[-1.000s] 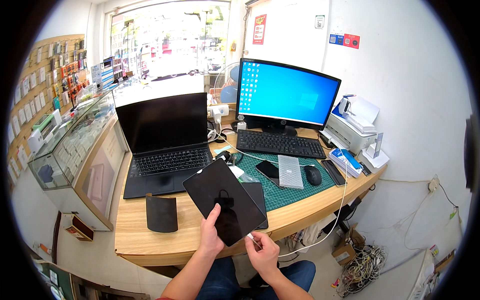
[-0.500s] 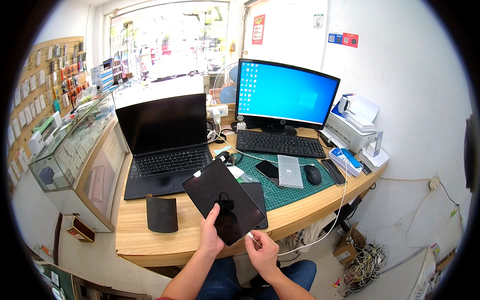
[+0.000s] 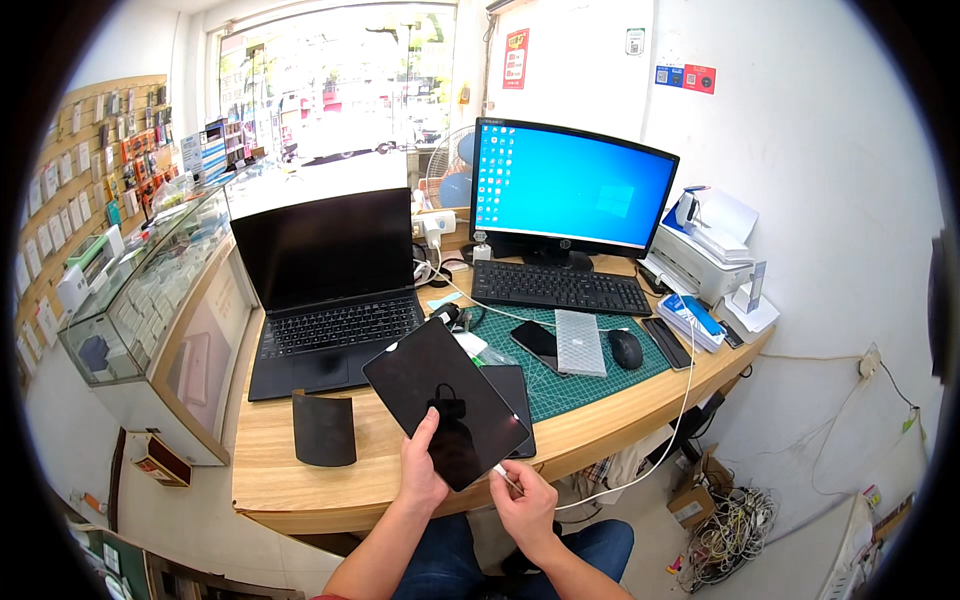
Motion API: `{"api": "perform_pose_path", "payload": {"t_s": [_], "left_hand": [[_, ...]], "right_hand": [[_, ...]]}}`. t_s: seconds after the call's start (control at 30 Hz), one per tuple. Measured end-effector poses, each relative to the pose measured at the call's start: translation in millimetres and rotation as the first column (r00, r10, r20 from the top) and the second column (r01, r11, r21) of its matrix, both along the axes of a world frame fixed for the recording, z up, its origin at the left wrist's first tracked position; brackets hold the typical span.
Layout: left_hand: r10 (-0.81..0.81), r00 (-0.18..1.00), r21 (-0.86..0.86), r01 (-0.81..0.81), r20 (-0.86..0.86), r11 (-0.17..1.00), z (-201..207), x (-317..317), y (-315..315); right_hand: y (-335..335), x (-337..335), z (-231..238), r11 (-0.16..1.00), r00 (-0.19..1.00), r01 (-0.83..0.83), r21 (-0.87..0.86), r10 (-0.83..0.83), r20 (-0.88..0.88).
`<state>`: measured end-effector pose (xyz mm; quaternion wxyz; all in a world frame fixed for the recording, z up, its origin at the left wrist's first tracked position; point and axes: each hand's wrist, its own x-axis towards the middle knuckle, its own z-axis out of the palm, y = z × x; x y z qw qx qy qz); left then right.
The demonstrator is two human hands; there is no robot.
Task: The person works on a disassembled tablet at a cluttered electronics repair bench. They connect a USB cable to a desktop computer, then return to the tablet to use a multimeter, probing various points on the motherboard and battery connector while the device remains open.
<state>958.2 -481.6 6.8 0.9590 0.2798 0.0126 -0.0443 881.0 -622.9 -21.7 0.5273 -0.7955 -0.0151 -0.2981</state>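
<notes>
My left hand (image 3: 422, 472) grips a black tablet (image 3: 470, 385) by its near edge, thumb on the dark screen. The tablet is tilted above the desk's front, with reflections showing in its glass. Just off its lower right side, my right hand (image 3: 528, 508) is closed on the white plug of a charging cable (image 3: 655, 462). The plug's tip lies close to the tablet's edge; whether it is inserted I cannot tell. Partly covered by the tablet, another dark flat device (image 3: 520, 412) rests on the desk. A curved black sheet (image 3: 324, 430) stands to the left.
An open laptop (image 3: 335, 315) stands at left on the wooden desk (image 3: 270, 475). On the green cutting mat (image 3: 560, 398) are a phone (image 3: 537, 342), a clear bubbled sleeve (image 3: 580, 345) and a mouse (image 3: 626, 349). Behind are a keyboard (image 3: 560, 288), monitor (image 3: 575, 190) and printer (image 3: 700, 262).
The bright reflection near the tablet's upper left corner has shrunk. Both hands, the tablet and the cable have stayed nearly in place.
</notes>
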Motion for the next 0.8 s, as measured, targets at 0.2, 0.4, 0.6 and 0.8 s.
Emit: {"api": "perform_pose_path", "payload": {"t_s": [0.2, 0.4, 0.6, 0.8], "left_hand": [[-0.011, 1.000, -0.005, 0.011, 0.006, 1.000, 0.8, -0.4, 0.7], [-0.013, 1.000, -0.004, 0.013, 0.004, 1.000, -0.6, 0.3, 0.6], [-0.021, 1.000, -0.007, 0.021, 0.013, 1.000, -2.8, 1.4, 1.2], [-0.049, 0.999, -0.006, 0.049, 0.012, 0.999, -2.7, 0.6, 2.2]], "right_hand": [[0.7, -1.1, 2.1, 1.000, 1.000, -0.010, 0.021, 0.010, -0.015], [0.1, -0.3, -1.6, 1.000, 1.000, -0.006, 0.023, 0.006, -0.003], [0.8, -0.4, -0.1, 0.999, 1.000, -0.004, 0.031, 0.004, 0.000], [-0.5, 0.2, -2.0, 1.000, 1.000, 0.000, 0.014, 0.000, 0.001]]}}
